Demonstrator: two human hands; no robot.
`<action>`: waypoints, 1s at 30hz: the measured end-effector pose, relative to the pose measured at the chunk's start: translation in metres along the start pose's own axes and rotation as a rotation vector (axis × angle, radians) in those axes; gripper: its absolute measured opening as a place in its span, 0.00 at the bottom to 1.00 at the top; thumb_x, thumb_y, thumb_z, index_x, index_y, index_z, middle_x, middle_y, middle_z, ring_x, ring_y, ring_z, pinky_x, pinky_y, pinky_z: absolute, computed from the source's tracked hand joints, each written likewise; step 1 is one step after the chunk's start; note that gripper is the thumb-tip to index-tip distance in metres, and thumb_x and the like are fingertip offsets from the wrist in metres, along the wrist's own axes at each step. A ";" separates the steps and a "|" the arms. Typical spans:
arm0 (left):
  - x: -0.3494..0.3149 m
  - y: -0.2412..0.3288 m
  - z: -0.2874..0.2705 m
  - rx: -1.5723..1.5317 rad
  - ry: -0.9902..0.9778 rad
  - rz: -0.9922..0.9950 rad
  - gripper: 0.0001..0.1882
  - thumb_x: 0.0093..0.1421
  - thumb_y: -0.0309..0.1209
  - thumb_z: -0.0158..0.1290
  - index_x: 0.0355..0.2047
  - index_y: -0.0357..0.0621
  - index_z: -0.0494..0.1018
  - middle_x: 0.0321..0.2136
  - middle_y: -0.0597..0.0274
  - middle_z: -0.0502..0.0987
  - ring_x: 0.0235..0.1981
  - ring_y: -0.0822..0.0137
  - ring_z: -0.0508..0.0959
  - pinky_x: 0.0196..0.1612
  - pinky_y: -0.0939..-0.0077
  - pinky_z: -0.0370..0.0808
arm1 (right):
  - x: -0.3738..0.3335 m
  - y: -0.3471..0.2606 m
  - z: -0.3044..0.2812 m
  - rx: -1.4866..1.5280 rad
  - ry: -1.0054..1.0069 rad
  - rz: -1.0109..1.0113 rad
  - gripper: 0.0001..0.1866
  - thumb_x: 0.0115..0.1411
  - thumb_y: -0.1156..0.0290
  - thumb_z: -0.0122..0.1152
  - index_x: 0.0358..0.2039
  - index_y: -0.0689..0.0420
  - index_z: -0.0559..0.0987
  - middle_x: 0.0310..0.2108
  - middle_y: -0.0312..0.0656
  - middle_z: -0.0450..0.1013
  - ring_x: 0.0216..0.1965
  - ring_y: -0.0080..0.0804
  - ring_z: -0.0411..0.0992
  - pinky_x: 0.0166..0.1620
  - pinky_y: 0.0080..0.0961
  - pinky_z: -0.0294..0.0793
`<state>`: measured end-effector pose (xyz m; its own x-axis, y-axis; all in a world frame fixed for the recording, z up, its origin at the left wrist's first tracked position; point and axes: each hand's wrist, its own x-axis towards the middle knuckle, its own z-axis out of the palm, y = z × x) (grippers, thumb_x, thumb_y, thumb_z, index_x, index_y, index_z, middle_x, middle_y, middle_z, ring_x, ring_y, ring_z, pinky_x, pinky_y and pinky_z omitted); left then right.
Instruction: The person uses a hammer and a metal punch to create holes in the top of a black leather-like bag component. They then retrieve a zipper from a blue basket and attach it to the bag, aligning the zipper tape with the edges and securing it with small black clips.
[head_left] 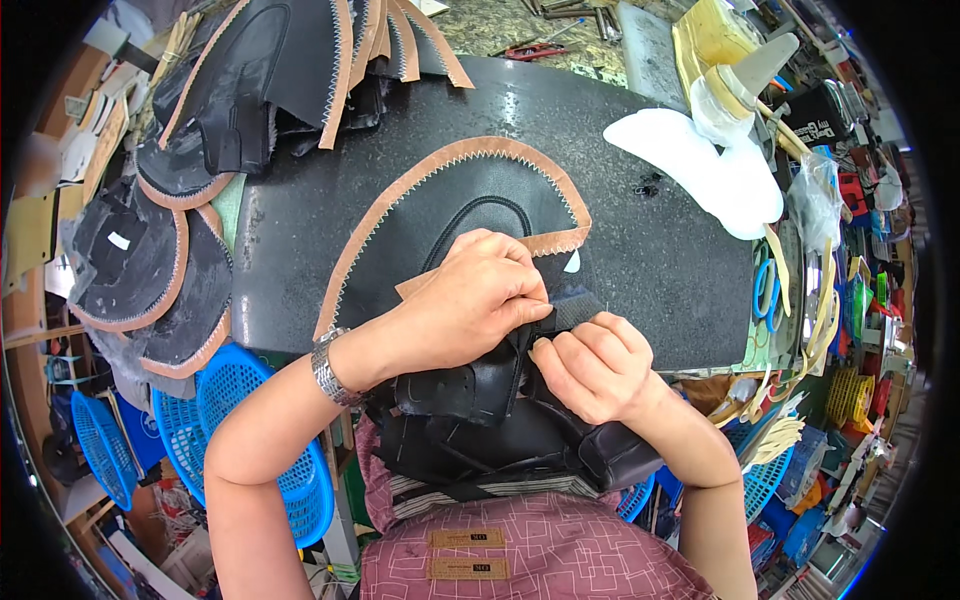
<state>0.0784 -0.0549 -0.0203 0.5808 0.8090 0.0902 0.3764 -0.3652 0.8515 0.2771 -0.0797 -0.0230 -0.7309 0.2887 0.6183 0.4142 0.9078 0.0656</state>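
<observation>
A black leather shoe upper [510,205] lies over the near edge of the dark work table, its curved border edged with a tan strip [400,187] zigzag-stitched in white. My left hand [487,287], with a metal watch on its wrist, rests on the upper, thumb and fingers pinching a small black part of it. Just to the right, my right hand [597,367] is curled closed, thumb and finger pressed on the same black edge. A dark grey textured piece [575,306] shows between the hands. What lies under the fingers is hidden. Black leather [455,440] hangs toward my lap.
More black uppers [260,85] are piled at the back left, others [130,250] at the left. White glue-like sheets and a pot [722,105] stand at the right, near blue-handled scissors [766,292]. Blue plastic baskets [235,390] sit below the table's left.
</observation>
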 end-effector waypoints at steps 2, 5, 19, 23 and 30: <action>0.000 0.002 0.001 0.021 0.011 -0.004 0.07 0.53 0.31 0.56 0.25 0.40 0.74 0.33 0.57 0.71 0.43 0.59 0.68 0.51 0.65 0.61 | -0.001 -0.001 0.001 -0.016 0.004 0.033 0.12 0.37 0.71 0.58 0.27 0.58 0.76 0.25 0.34 0.68 0.25 0.24 0.66 0.28 0.21 0.69; 0.000 0.003 0.000 0.019 0.007 -0.014 0.08 0.53 0.31 0.57 0.23 0.39 0.74 0.34 0.56 0.72 0.43 0.59 0.68 0.51 0.65 0.61 | -0.001 -0.002 0.002 -0.056 0.006 0.047 0.13 0.36 0.71 0.58 0.27 0.59 0.76 0.24 0.35 0.68 0.24 0.24 0.66 0.26 0.19 0.69; 0.005 0.008 -0.002 0.112 -0.057 -0.042 0.08 0.54 0.32 0.55 0.23 0.41 0.73 0.31 0.59 0.71 0.42 0.59 0.69 0.51 0.64 0.59 | -0.002 -0.002 0.002 -0.077 0.013 0.034 0.14 0.37 0.71 0.58 0.28 0.60 0.77 0.25 0.36 0.69 0.22 0.24 0.65 0.24 0.19 0.70; 0.003 0.004 0.007 0.126 0.001 -0.025 0.06 0.54 0.30 0.54 0.24 0.42 0.72 0.29 0.61 0.71 0.41 0.61 0.69 0.51 0.65 0.59 | -0.004 -0.002 0.000 -0.012 0.012 -0.043 0.12 0.38 0.71 0.58 0.27 0.59 0.77 0.25 0.36 0.68 0.23 0.25 0.66 0.28 0.20 0.71; 0.002 0.005 0.003 0.061 -0.013 -0.041 0.05 0.55 0.29 0.54 0.24 0.42 0.72 0.29 0.63 0.70 0.40 0.63 0.69 0.52 0.67 0.58 | -0.009 -0.005 0.000 -0.007 0.012 -0.055 0.13 0.36 0.71 0.58 0.27 0.58 0.78 0.25 0.35 0.69 0.25 0.26 0.68 0.32 0.20 0.72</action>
<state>0.0837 -0.0564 -0.0169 0.5734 0.8178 0.0489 0.4429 -0.3596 0.8213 0.2814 -0.0862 -0.0291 -0.7462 0.2350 0.6229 0.3777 0.9199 0.1054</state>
